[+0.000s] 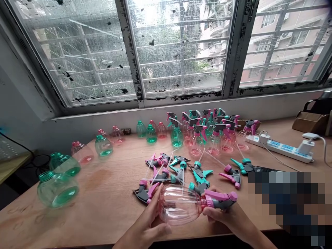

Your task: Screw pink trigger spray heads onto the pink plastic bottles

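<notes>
A clear pink spray bottle lies sideways in the air above the table's front edge, held between both hands. My left hand wraps round its base end. At the neck, my right hand grips the pink collar of the trigger sprayer, whose dip tube runs inside the bottle. Just behind the hands lie several loose trigger sprayers, among them a pink and grey one near my left hand and a green one beyond the bottle.
Green bottles and pink bottles without sprayers stand at the left and back. Several bottles with sprayers cluster by the window wall. A white power strip with cables and a brown bag are at the right.
</notes>
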### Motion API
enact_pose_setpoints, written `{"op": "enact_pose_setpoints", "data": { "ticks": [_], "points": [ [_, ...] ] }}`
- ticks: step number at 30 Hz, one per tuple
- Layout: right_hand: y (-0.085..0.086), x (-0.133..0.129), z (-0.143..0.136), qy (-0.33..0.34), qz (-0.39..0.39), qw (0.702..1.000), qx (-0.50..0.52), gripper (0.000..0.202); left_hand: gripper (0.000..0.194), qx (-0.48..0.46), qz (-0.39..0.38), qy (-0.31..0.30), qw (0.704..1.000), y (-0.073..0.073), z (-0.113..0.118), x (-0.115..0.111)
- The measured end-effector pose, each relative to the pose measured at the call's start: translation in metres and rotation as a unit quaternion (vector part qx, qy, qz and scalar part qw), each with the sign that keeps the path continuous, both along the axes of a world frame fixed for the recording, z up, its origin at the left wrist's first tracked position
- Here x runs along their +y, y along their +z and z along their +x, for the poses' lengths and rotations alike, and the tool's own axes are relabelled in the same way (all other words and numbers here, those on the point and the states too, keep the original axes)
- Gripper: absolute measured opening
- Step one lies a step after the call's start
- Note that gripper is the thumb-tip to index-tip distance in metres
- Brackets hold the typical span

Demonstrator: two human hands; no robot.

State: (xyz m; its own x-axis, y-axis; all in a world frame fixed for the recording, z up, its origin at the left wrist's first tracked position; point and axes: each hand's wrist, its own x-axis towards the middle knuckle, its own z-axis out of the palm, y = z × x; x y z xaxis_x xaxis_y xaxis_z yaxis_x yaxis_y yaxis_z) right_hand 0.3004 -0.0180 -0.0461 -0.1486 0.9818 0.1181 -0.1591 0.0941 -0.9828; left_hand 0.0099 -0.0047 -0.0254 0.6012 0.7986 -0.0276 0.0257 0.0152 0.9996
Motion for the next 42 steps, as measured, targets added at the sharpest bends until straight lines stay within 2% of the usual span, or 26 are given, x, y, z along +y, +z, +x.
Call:
{"op": "enact_pose_setpoints", "data": {
  "ticks": [3,11,13,17,20,28,31,36,42],
  "points": [
    [-0.002,0.001,0.001,-0.003,0.005,1.0,-0.013,0.03,0.092,0.003,0.004,0.003,1.0,-0.001,-0.001,0.001],
    [-0.004,0.002,0.003,0.003,0.01,1.0,-0.011,0.029,0.105,0.006,0.003,0.005,1.0,0.007,0.003,-0.002],
    [-0.003,0.001,0.002,0.002,0.001,1.0,-0.003,0.03,0.107,-0.016,-0.004,0.008,1.0,0.004,0.002,-0.003],
    [-0.002,0.0,0.001,0.0,0.0,1.0,0.002,0.031,0.097,-0.055,-0.031,0.021,0.998,-0.008,-0.002,0.0],
    [-0.003,0.001,0.002,-0.011,0.009,1.0,-0.003,0.032,0.098,-0.057,-0.035,-0.004,0.998,-0.013,-0.002,0.005],
    [0.002,0.0,-0.001,-0.006,0.012,1.0,0.005,0.03,0.106,-0.04,0.003,-0.009,0.999,0.003,0.005,0.0],
    [0.006,0.0,-0.002,-0.007,0.015,1.0,0.003,0.03,0.108,-0.054,-0.013,0.006,0.998,0.002,0.004,-0.002],
    [0.004,0.001,-0.001,-0.007,0.018,1.0,0.002,0.028,0.096,-0.036,-0.025,-0.001,0.999,-0.002,0.0,0.001],
    [0.001,0.001,0.0,0.003,0.01,1.0,0.025,0.027,0.108,-0.015,-0.006,-0.028,0.999,0.006,0.005,0.001]
  ]
}}
